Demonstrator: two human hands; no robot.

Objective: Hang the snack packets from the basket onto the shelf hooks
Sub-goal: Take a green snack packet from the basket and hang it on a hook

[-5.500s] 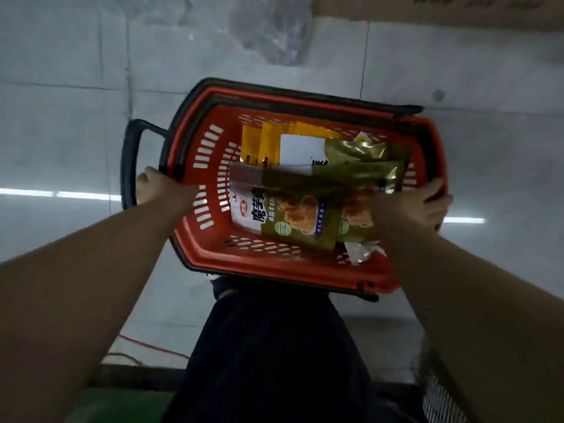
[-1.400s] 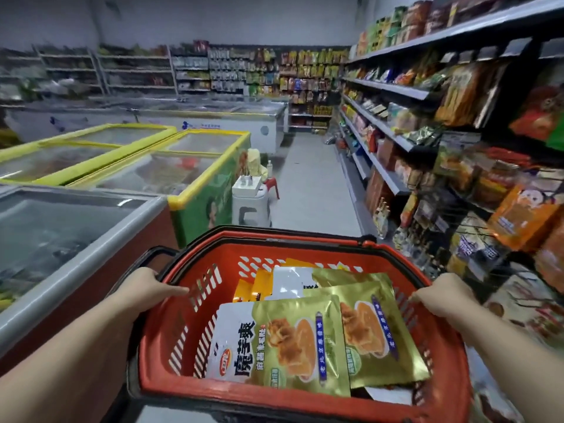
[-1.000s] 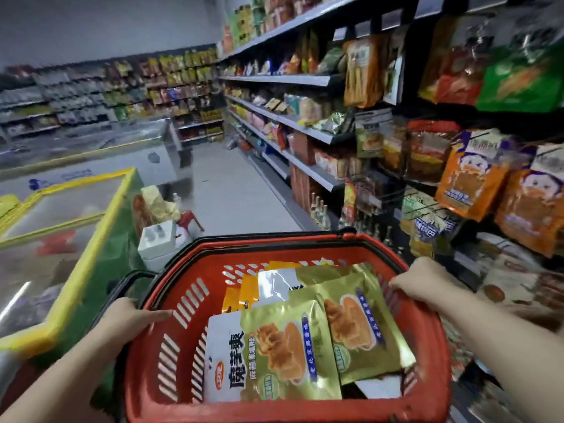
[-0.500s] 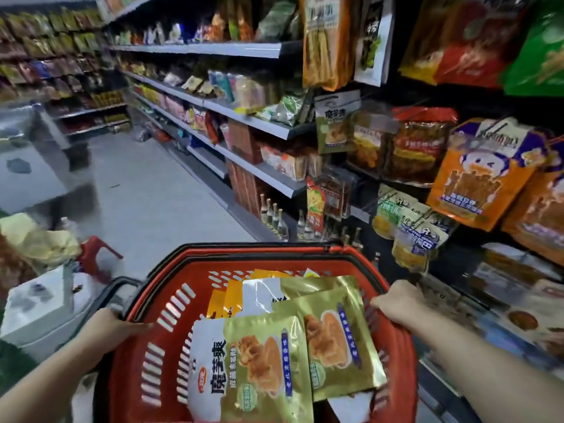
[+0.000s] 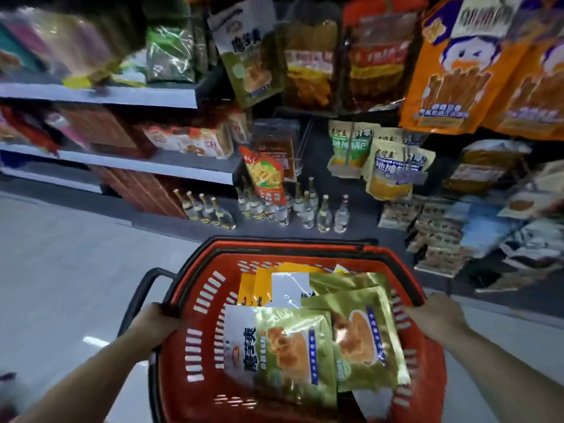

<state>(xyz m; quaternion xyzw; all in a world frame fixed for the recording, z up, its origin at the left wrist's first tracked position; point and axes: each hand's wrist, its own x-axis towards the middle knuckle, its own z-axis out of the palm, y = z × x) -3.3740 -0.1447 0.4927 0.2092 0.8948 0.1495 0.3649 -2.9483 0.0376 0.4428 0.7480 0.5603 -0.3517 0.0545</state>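
Two bare hands hold a red basket (image 5: 183, 377) by its rim: left hand (image 5: 155, 325) has fingers curled over the left edge beside the black handle (image 5: 137, 297), right hand (image 5: 436, 319) grips the right edge, fingers wrapped on it. Several snack packets lie flat inside the basket, a gold-green packet (image 5: 293, 355) on top near the front, another gold packet (image 5: 363, 334) just beside it toward the right, orange packets (image 5: 256, 285) behind. Shelf hooks ahead carry hanging packets (image 5: 442, 71), small bottles (image 5: 305, 209) stand on the bottom shelf; view is motion-blurred.
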